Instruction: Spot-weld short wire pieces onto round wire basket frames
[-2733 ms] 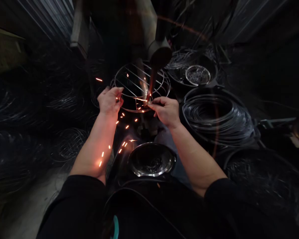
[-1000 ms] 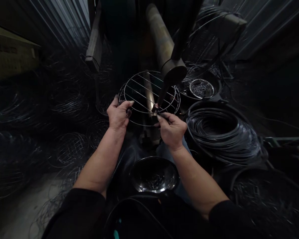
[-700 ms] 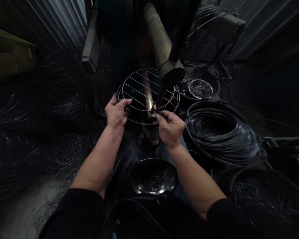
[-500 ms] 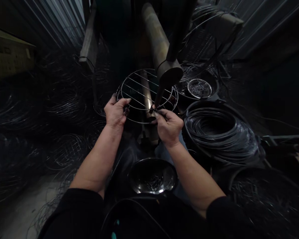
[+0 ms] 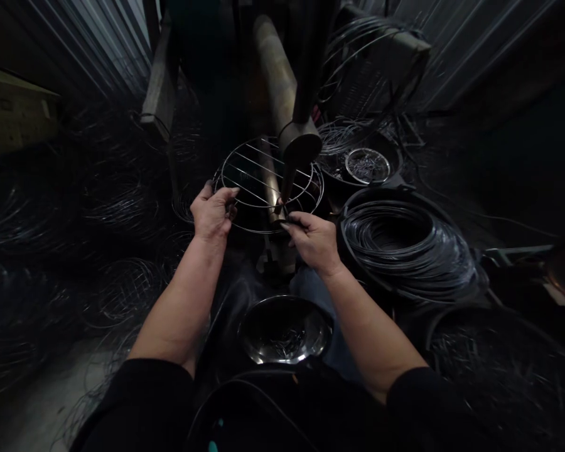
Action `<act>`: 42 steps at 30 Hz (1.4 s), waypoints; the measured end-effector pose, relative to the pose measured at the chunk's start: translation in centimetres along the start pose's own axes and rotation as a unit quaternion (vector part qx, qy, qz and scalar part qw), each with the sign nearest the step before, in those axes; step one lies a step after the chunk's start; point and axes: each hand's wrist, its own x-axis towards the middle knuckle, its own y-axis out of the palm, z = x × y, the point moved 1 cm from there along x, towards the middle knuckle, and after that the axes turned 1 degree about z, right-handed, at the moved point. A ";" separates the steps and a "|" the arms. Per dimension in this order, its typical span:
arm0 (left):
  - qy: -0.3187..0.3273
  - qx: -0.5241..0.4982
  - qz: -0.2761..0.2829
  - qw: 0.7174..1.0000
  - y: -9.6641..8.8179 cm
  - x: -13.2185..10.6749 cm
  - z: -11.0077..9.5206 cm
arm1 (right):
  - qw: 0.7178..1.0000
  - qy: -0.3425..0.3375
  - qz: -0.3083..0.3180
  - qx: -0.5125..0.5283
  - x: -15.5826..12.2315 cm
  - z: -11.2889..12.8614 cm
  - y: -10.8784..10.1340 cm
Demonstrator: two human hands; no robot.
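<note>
My left hand (image 5: 211, 210) grips the left rim of a round wire rack (image 5: 250, 182), thumb on top and fingers curled beneath. The rack has an upper ring with parallel crossbars and a second ring below. Its near edge lies between a thick metal welding arm (image 5: 301, 143), whose dark pointed tip comes down from above, and a copper-coloured lower bar (image 5: 272, 182). My right hand (image 5: 313, 240) is closed in a pinch just right of the tip, close to the rack's near rim. What its fingers hold, if anything, is too small and dark to make out.
A shiny bowl (image 5: 286, 329) with short metal pieces sits near my lap. To the right stand a tub with coiled wire (image 5: 395, 238) and a small dish (image 5: 367, 166) of small pieces. Wire frames (image 5: 125, 285) pile up at left; a carton (image 5: 16, 116) stands behind.
My right hand has drawn slightly down and away from the welding tip. My left hand keeps its grip on the rack. The whole view has shifted a little.
</note>
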 end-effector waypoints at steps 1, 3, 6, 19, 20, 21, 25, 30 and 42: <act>-0.001 0.000 -0.005 1.000 0.0 -0.1 -0.1 | 1.000 -0.003 0.000 0.005 0.1 -0.1 0.0; 0.000 0.002 -0.009 1.000 0.1 -0.2 -0.2 | 1.000 0.003 -0.004 0.011 0.2 -0.1 0.2; 0.003 0.009 -0.005 1.000 0.2 -0.1 -0.3 | 1.000 0.020 -0.013 0.008 0.2 -0.1 0.3; -0.019 0.011 0.008 1.000 -0.1 0.2 -0.1 | 0.994 0.079 -0.002 0.071 0.0 0.5 0.6; -0.020 0.011 0.004 1.000 -0.1 0.2 -0.1 | 0.994 0.078 -0.006 0.082 -0.2 0.4 0.4; -0.019 0.012 0.002 1.000 0.0 0.1 -0.2 | 0.992 0.075 -0.025 0.096 -0.4 0.2 0.1; -0.018 0.015 0.006 1.000 0.2 -0.1 -0.4 | 0.981 0.049 -0.155 0.106 -0.8 -1.2 -1.8; -0.011 0.022 0.007 1.000 0.2 0.1 -0.4 | 0.998 -0.021 -0.057 -0.016 0.6 -2.0 -2.5; -0.007 0.035 0.015 0.999 -1.4 0.9 -1.0 | 0.987 -0.107 0.000 -0.122 -0.2 -0.9 -0.3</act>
